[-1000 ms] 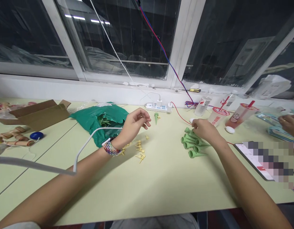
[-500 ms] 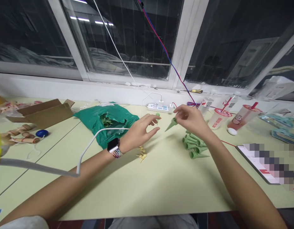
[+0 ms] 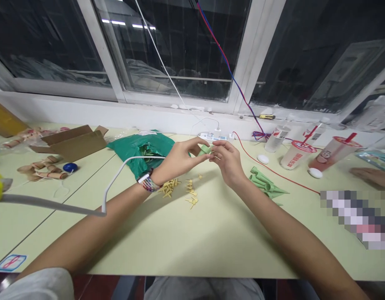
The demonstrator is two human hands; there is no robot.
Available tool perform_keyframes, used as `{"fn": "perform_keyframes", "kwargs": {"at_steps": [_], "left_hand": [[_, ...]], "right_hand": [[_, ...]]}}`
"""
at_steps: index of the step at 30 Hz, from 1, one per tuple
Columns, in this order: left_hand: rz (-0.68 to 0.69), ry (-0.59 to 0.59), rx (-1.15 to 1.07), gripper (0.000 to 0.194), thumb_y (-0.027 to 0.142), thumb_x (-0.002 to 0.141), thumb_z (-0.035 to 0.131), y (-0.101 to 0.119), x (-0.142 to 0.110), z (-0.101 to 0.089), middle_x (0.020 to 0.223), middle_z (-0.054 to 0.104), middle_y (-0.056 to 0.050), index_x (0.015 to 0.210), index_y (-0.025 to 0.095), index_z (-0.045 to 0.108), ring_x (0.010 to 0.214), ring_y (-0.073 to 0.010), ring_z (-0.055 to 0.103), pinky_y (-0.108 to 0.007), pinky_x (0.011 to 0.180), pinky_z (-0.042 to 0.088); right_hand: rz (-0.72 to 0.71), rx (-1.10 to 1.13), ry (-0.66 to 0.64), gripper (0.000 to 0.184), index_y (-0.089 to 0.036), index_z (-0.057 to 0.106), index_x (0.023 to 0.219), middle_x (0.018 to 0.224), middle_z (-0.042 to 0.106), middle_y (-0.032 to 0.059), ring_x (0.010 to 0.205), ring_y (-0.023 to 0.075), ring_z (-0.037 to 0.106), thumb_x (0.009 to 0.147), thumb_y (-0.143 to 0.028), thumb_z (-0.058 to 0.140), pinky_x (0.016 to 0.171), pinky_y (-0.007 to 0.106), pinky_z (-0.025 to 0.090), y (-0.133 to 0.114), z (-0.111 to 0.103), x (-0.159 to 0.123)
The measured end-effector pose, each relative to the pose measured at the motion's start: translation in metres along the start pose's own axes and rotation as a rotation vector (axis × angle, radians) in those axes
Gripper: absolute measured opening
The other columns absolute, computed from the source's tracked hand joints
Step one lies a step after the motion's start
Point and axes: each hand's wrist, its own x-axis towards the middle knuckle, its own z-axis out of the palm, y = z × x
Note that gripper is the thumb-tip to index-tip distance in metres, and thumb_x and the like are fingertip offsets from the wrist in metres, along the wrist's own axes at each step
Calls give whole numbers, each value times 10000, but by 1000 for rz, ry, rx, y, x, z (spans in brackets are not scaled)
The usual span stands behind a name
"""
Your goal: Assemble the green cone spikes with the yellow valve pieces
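Okay, L hand (image 3: 180, 158) & R hand (image 3: 226, 161) are up mid-table, fingers together, pinching a green plastic spike (image 3: 205, 150) between them. Looks like the fitting step; next prob. calls for a yellow peg (image 3: 170, 188) from the bunch by my L wrist.

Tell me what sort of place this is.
Probably a shared indoor workbench for small handwork: a heap of green plastic spikes, scattered small yellow plastic parts, and a co-worker's hand near bubble-tea cups.
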Motion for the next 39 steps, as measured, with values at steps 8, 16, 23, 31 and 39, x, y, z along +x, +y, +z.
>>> {"fn": "perform_keyframes", "kwargs": {"at_steps": [8,16,23,31,39], "left_hand": [[-255,143,-507,291,328,879,659,-4,7,-2,807,674,-6,1144,207,652,605,-144,651,-282,625,539],[-392,124,-781,238,237,816,613,2,7,-4,740,593,-5,1048,204,657,526,-110,503,-235,472,385],[-458,122,-1016,241,275,831,546,-2,8,-5,731,600,-36,1000,162,675,508,-117,475,-255,469,398],[-529,150,-977,291,239,828,588,-4,7,-1,944,733,-105,1095,150,664,799,-217,710,-309,662,548],[-566,198,-1025,255,236,830,620,-7,8,0,937,711,-117,1067,154,666,816,-228,690,-328,660,544]], "right_hand": [[-347,-1004,-581,147,-188,686,935,904,690,66,908,228,605,871,-170,555,815,353,474,58,14,-32],[-518,-1450,-763,208,-148,732,1044,984,671,120,981,271,555,944,-197,555,911,378,437,83,39,-25],[-524,-1487,-753,187,-144,708,983,982,669,130,988,282,553,949,-263,567,887,386,446,86,42,-23],[-564,-1510,-777,198,-130,676,1068,1027,668,125,926,260,569,921,-180,554,847,375,460,86,40,-20],[-558,-1463,-838,252,-144,728,1103,1013,660,117,947,245,572,951,-126,528,896,357,448,85,35,-15]]}}
